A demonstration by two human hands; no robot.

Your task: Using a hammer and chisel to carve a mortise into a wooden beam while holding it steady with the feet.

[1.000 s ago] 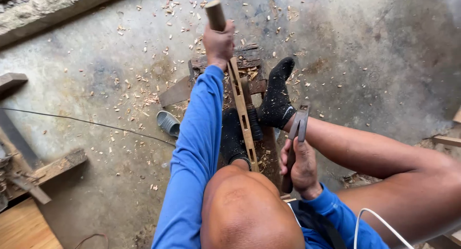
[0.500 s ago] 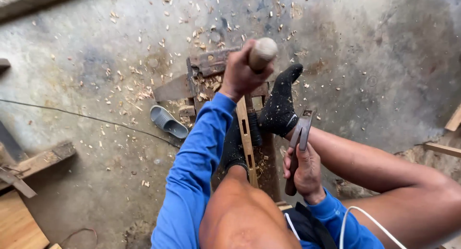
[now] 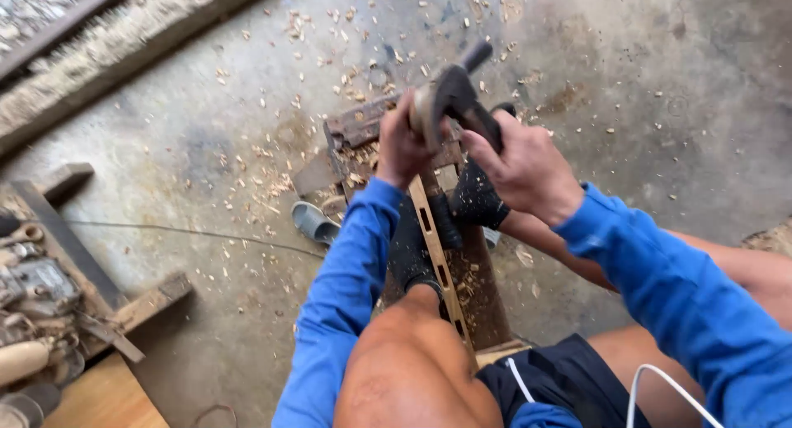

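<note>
The person sat low over a dark wooden block (image 3: 483,292) on the concrete floor (image 3: 206,172), both feet in black socks planted on it to pin a long pale wooden strip (image 3: 437,259) that ran away from the knees. The left hand (image 3: 402,145) was clenched around something at the far end of that strip, most likely a chisel handle, though the fist hid it. The right hand (image 3: 524,166) was closed around the shaft of a hammer (image 3: 450,94), whose dark head was blurred just above the left fist, so a blow looked to be landing.

As for progress, I judged the work well under way but not finished. At least two narrow slots already showed in the strip, one beside the left sock (image 3: 410,251) and another nearer the knee. The floor around the block was thick with pale wood chips (image 3: 272,160), and more lay heaped at the far end. The cutting there was evidently the part in hand; how many slots remained I could not tell, since the fists covered that end.

A grey slipper (image 3: 312,222) lay just left of the block. Further left, a clutter of tools (image 3: 33,312) sat on some boards.
</note>
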